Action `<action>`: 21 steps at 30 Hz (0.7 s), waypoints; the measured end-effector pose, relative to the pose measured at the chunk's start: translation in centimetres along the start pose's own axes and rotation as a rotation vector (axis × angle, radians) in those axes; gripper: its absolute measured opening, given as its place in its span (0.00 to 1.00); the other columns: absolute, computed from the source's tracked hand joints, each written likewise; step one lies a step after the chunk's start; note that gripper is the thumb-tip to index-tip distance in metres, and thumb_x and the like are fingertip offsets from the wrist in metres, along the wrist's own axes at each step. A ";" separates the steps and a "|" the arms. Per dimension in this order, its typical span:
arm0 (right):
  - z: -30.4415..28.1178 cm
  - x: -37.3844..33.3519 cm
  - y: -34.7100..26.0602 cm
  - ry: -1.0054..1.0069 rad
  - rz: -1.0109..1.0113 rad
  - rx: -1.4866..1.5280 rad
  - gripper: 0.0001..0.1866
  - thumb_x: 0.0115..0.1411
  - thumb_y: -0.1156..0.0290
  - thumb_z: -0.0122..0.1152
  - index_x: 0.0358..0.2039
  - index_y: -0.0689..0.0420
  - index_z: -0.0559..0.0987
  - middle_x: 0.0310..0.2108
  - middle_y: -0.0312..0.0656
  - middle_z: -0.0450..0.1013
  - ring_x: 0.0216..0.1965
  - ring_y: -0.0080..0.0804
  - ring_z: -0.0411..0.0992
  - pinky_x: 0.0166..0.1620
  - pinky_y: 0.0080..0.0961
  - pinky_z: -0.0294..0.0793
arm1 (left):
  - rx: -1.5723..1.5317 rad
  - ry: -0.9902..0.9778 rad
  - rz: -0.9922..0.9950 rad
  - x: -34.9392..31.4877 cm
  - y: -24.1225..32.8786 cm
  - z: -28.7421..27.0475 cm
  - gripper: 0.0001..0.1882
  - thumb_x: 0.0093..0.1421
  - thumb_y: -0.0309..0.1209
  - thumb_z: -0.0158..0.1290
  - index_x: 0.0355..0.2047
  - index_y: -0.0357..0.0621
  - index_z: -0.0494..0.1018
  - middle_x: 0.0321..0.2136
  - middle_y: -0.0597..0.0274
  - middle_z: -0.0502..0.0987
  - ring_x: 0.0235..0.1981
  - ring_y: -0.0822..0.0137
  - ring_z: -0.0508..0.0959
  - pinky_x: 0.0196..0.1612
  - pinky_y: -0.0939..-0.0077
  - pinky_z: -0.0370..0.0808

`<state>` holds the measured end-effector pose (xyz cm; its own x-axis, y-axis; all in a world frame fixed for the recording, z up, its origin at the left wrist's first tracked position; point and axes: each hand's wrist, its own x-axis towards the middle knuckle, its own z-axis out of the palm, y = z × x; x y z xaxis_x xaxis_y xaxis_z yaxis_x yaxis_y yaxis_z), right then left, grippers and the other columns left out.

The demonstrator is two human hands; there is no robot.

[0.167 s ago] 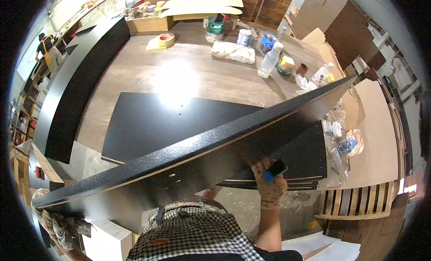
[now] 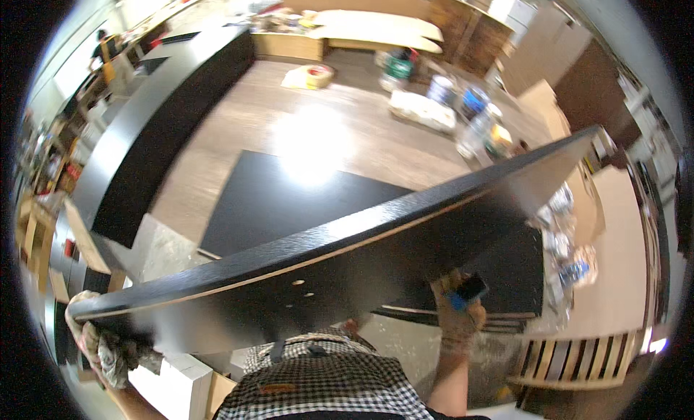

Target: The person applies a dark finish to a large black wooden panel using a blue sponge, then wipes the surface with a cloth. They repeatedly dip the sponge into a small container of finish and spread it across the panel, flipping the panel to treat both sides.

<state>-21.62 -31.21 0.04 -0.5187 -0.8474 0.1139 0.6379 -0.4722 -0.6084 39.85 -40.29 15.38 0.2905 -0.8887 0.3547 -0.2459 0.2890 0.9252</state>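
A long black board [image 2: 347, 239] with a pale line along its edge stands on edge at a slant across my front, its right end higher and farther off. My left hand [image 2: 81, 320] is wrapped round its left end, and a crumpled grey rag [image 2: 119, 355] hangs at that hand under the board. Beneath the board's middle right, my right hand [image 2: 463, 315] grips a small black-and-blue block [image 2: 470, 290]. Its fingertips are blurred and partly lost against the dark board; whether they touch it I cannot tell. Small holes show in the board's near face.
Another black panel [image 2: 289, 203] lies on the wooden table [image 2: 210, 123]. Long black boards [image 2: 173, 109] line the left side. Tape [image 2: 318, 76], a clear bottle [image 2: 476, 134] and several tins stand at the back. A slatted wooden pallet [image 2: 575, 362] is at lower right.
The whole view has shifted, so the table and its things appear farther right. The held board is slightly less steep in the picture. Both hands keep their holds.
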 end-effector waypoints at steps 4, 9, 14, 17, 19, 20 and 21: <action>6.0 2.4 3.2 -0.225 0.039 0.046 0.30 0.55 0.53 0.67 0.52 0.61 0.75 0.53 0.48 0.72 0.56 0.52 0.69 0.63 0.60 0.62 | -0.146 0.145 -0.095 2.2 -6.7 -8.1 0.22 0.62 0.33 0.54 0.55 0.41 0.66 0.45 0.61 0.74 0.46 0.65 0.75 0.53 0.71 0.73; 16.3 5.2 11.5 -0.033 0.043 -0.602 0.36 0.49 0.51 0.73 0.52 0.62 0.74 0.54 0.48 0.73 0.54 0.46 0.72 0.58 0.51 0.69 | -0.016 0.221 -0.011 5.8 -12.9 -18.2 0.26 0.64 0.35 0.55 0.60 0.41 0.63 0.50 0.61 0.72 0.49 0.67 0.73 0.56 0.71 0.70; 26.3 8.4 20.9 -0.344 0.234 -0.115 0.37 0.49 0.57 0.67 0.55 0.68 0.70 0.46 0.47 0.70 0.44 0.37 0.70 0.54 0.40 0.71 | -0.157 0.493 -0.197 5.9 -15.0 -22.5 0.26 0.59 0.35 0.60 0.55 0.41 0.67 0.41 0.65 0.75 0.37 0.71 0.74 0.44 0.78 0.73; 30.9 10.5 26.0 -0.380 0.345 -0.037 0.37 0.46 0.61 0.66 0.53 0.70 0.69 0.42 0.44 0.66 0.39 0.34 0.66 0.50 0.35 0.69 | -0.127 0.644 -0.285 6.8 -16.1 -24.4 0.25 0.61 0.34 0.58 0.56 0.40 0.66 0.39 0.67 0.74 0.35 0.72 0.72 0.42 0.79 0.71; 33.3 12.4 28.7 -0.510 0.379 0.045 0.35 0.46 0.62 0.65 0.52 0.69 0.69 0.42 0.44 0.66 0.40 0.35 0.65 0.46 0.34 0.69 | -0.126 0.767 -0.340 6.8 -17.0 -25.5 0.25 0.62 0.33 0.57 0.57 0.39 0.66 0.37 0.69 0.73 0.33 0.73 0.71 0.40 0.80 0.70; 34.5 13.1 30.2 -0.514 0.434 0.031 0.34 0.46 0.63 0.64 0.52 0.69 0.69 0.43 0.45 0.67 0.40 0.35 0.65 0.45 0.34 0.69 | -0.129 0.795 -0.415 6.8 -17.6 -26.2 0.25 0.62 0.32 0.57 0.58 0.40 0.66 0.35 0.69 0.73 0.31 0.74 0.69 0.37 0.80 0.68; 35.5 14.0 31.6 -0.548 0.478 0.089 0.34 0.47 0.64 0.64 0.53 0.68 0.69 0.43 0.45 0.67 0.40 0.35 0.65 0.44 0.35 0.69 | -0.135 0.808 -0.448 6.6 -18.2 -27.1 0.25 0.63 0.31 0.57 0.59 0.41 0.66 0.32 0.70 0.72 0.29 0.76 0.68 0.34 0.81 0.66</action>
<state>11.55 -66.61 10.30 0.1724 -0.9547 0.2425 0.7789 -0.0185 -0.6268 71.29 -41.76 4.54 0.8997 -0.4249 -0.0998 0.1395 0.0634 0.9882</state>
